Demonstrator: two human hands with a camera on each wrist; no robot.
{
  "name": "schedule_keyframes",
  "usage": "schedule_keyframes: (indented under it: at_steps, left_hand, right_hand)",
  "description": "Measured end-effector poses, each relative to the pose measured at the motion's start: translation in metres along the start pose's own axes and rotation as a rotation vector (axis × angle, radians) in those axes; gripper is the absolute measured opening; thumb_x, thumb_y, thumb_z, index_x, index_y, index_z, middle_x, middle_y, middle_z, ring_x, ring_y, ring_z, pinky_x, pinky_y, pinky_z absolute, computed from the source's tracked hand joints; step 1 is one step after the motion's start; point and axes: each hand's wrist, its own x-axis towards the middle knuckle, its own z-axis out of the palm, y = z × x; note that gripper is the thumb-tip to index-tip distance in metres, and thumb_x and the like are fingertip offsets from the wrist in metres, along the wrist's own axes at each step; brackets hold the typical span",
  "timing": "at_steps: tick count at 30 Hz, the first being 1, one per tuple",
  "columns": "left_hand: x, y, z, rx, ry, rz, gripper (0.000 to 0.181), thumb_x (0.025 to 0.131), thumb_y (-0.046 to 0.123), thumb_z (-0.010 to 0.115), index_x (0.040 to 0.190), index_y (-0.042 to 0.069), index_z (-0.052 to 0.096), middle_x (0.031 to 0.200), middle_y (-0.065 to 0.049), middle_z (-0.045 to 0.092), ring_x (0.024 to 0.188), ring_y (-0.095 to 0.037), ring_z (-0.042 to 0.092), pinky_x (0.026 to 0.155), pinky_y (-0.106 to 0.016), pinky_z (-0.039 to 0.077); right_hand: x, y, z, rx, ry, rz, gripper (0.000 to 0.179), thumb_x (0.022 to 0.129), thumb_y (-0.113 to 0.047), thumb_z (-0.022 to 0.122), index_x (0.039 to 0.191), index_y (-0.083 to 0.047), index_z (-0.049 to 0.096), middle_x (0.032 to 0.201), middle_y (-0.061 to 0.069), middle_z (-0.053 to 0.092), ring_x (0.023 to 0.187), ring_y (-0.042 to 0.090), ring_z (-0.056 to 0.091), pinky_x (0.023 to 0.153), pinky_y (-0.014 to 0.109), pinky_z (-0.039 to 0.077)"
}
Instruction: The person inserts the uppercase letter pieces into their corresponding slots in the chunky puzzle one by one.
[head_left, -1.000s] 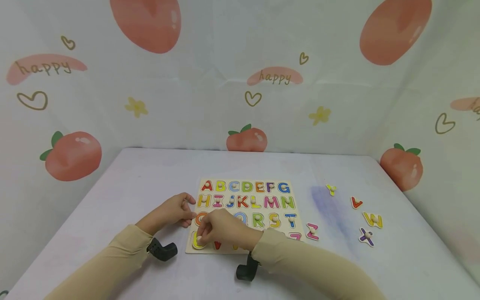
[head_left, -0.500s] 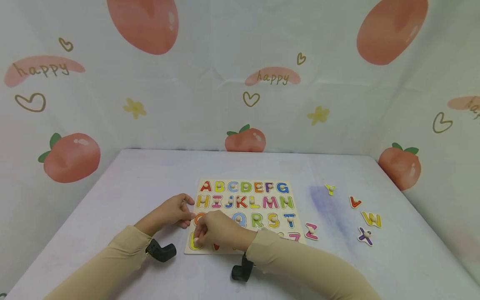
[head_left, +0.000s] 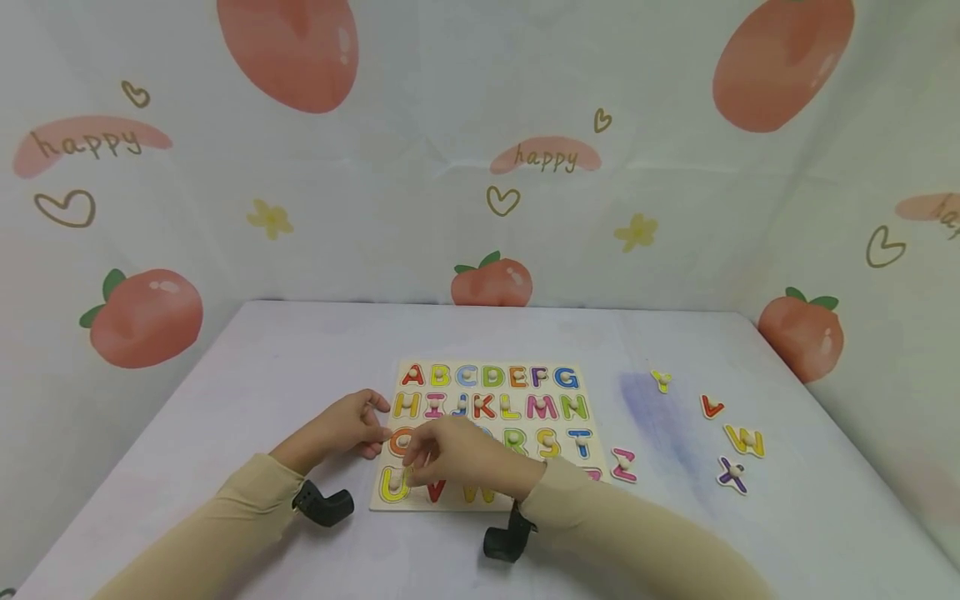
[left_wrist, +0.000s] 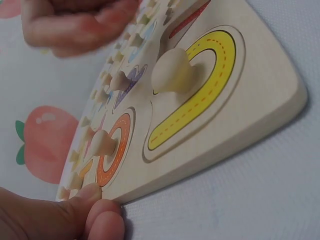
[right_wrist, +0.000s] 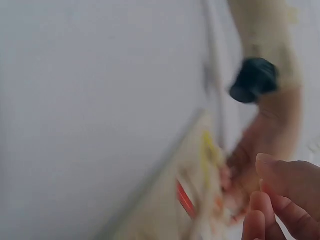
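Note:
A wooden alphabet puzzle board (head_left: 378, 502) lies flat on the table, its knobbed letters in rows. My left hand (head_left: 347, 425) holds the board's left edge. In the left wrist view its thumb (left_wrist: 89, 194) is on the edge by the orange O (left_wrist: 120, 145), other fingers curled below. The yellow U (left_wrist: 220, 75) sits in its recess at the near left corner. My right hand (head_left: 468, 454) hovers just right of the U, fingers loosely bent and holding nothing. It hides part of the lower rows. In the right wrist view the board is blurred.
Right of the board lie loose knobbed letters: a pink Z (head_left: 623, 465), a yellow Y (head_left: 662, 381), a red V (head_left: 712, 407), a yellow W (head_left: 745, 440) and a purple X (head_left: 732, 474). A printed cloth backdrop (head_left: 420, 242) stands behind the table.
My right hand has let go of the yellow U's knob and moved up and to the right; the U now lies in its recess. The left hand stays in place.

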Motion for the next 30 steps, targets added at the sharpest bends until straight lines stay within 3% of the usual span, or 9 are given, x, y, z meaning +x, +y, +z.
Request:
schedule_keyframes:
  at_steps: [7, 19, 27, 30]
  left_hand:
    - [-0.001, 0.000, 0.002, 0.014, 0.013, -0.024, 0.042, 0.087, 0.003, 0.069, 0.119, -0.004, 0.045, 0.074, -0.008, 0.058, 0.057, -0.012, 0.059, 0.056, -0.025, 0.054]
    - [0.000, 0.001, 0.002, 0.015, 0.024, -0.046, 0.041, 0.087, 0.003, 0.069, 0.120, -0.004, 0.045, 0.075, -0.008, 0.058, 0.058, -0.013, 0.060, 0.056, -0.025, 0.054]
    - [-0.001, 0.002, 0.002, 0.019, 0.029, -0.048, 0.041, 0.087, 0.004, 0.069, 0.120, -0.003, 0.045, 0.075, -0.008, 0.058, 0.058, -0.013, 0.059, 0.056, -0.025, 0.054]
    - [-0.001, 0.003, 0.002, 0.017, 0.028, -0.047, 0.041, 0.087, 0.004, 0.069, 0.120, -0.003, 0.045, 0.075, -0.008, 0.058, 0.058, -0.013, 0.059, 0.056, -0.025, 0.054]
  right_hand:
    - [-0.035, 0.019, -0.052, 0.019, 0.098, 0.005, 0.014, 0.080, -0.016, 0.079, 0.090, -0.012, 0.071, 0.079, -0.006, 0.064, 0.073, 0.010, 0.058, 0.065, 0.021, 0.049]
    - [-0.104, 0.063, -0.133, 0.035, 0.305, 0.095, 0.021, 0.084, -0.016, 0.074, 0.100, -0.003, 0.068, 0.084, 0.003, 0.063, 0.078, 0.018, 0.058, 0.065, 0.022, 0.049]
    - [-0.154, 0.104, -0.174, -0.009, 0.455, 0.201, 0.033, 0.088, -0.026, 0.071, 0.111, -0.002, 0.065, 0.091, 0.004, 0.068, 0.080, 0.012, 0.062, 0.071, 0.023, 0.053]
    - [-0.170, 0.119, -0.188, -0.024, 0.498, 0.247, 0.039, 0.090, -0.031, 0.069, 0.116, -0.002, 0.063, 0.092, -0.003, 0.069, 0.078, 0.007, 0.060, 0.066, 0.024, 0.051]
